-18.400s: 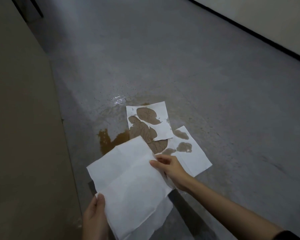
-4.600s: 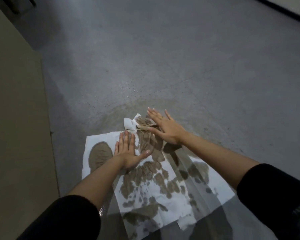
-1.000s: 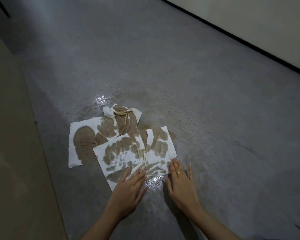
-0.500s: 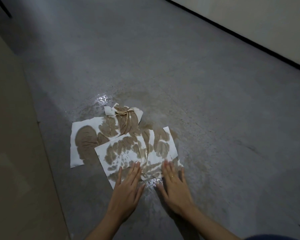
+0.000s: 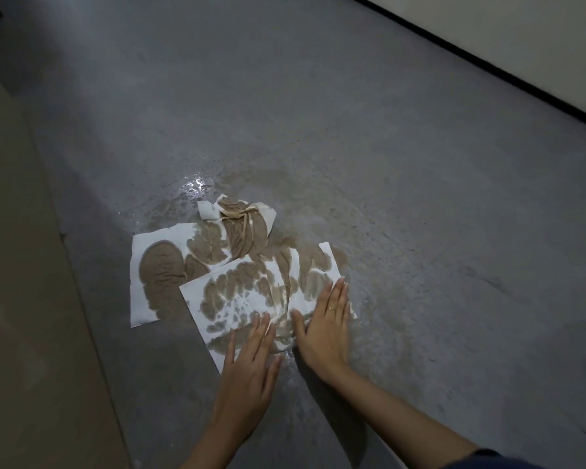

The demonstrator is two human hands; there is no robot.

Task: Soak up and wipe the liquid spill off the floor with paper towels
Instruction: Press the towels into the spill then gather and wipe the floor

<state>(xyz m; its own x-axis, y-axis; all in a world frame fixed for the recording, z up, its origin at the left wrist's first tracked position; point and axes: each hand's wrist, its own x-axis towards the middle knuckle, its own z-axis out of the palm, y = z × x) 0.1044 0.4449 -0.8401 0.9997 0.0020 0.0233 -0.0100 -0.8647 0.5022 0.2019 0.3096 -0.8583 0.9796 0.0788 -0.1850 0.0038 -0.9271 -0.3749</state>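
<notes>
We press both palms flat on stained paper towels spread over a grey floor. Our left hand and right hand lie side by side, fingers straight and gripping nothing, at the sheets' near edge. The cluster runs from near right to far left, beside a beige wall; bare floor opens right, toward a dark baseboard. A wet sheen glints just beyond.
</notes>
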